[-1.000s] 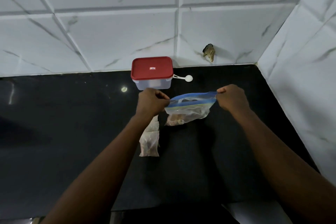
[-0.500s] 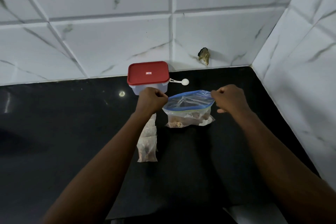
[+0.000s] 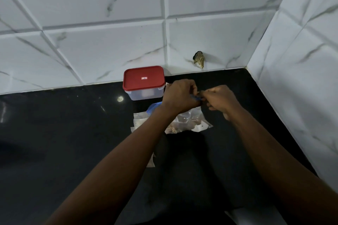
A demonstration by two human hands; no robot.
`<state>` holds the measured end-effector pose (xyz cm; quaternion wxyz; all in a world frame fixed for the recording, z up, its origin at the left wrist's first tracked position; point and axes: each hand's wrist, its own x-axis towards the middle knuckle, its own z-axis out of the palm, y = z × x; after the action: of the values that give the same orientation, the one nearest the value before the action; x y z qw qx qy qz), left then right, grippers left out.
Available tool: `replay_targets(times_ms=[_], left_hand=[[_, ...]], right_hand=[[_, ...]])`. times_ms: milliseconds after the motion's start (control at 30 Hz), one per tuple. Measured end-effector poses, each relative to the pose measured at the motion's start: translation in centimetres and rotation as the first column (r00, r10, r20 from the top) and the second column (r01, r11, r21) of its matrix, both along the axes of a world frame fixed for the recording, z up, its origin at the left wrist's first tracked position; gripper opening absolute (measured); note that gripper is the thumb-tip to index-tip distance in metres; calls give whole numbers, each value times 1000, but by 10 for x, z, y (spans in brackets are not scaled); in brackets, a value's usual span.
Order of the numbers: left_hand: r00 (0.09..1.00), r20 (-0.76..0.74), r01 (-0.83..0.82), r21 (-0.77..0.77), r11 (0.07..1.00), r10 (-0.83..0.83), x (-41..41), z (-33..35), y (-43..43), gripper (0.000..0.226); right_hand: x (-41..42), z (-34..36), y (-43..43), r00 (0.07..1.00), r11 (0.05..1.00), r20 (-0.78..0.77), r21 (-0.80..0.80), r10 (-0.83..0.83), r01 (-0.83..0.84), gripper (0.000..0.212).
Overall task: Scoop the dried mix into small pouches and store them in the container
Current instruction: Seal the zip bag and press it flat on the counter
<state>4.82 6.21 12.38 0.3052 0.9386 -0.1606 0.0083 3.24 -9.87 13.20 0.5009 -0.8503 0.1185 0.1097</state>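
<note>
Pinching the zip bag at its seal, your left hand and right hand seem to be opening it; next, spread its mouth.

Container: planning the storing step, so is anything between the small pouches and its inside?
Yes: the red lid sits closed on the container by the wall. The left hand and right hand both pinch the top of the zip bag.
</note>
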Motion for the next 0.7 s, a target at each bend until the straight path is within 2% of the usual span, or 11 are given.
replay_targets(times_ms=[67, 200, 367, 533, 700], left_hand=[[999, -25, 28, -52, 998, -29, 0, -2, 2, 37], [996, -46, 70, -161, 984, -78, 4, -4, 8, 27], [992, -101, 53, -256, 965, -81, 5, -1, 15, 30], [983, -185, -56, -338, 940, -8, 8, 1, 27, 27], [983, -185, -70, -378, 923, -1, 11, 2, 38, 26]], right_hand=[[-1, -1, -3, 999, 999, 3, 5, 36, -36, 17], [-6, -7, -9, 999, 991, -1, 124, 51, -51, 19], [-13, -29, -18, 995, 977, 98, 210, 2, -23, 12], [-15, -74, -30, 971, 972, 84, -84, 225, -218, 38], [-19, -106, -38, 970, 940, 130, -302, 206, -159, 26]])
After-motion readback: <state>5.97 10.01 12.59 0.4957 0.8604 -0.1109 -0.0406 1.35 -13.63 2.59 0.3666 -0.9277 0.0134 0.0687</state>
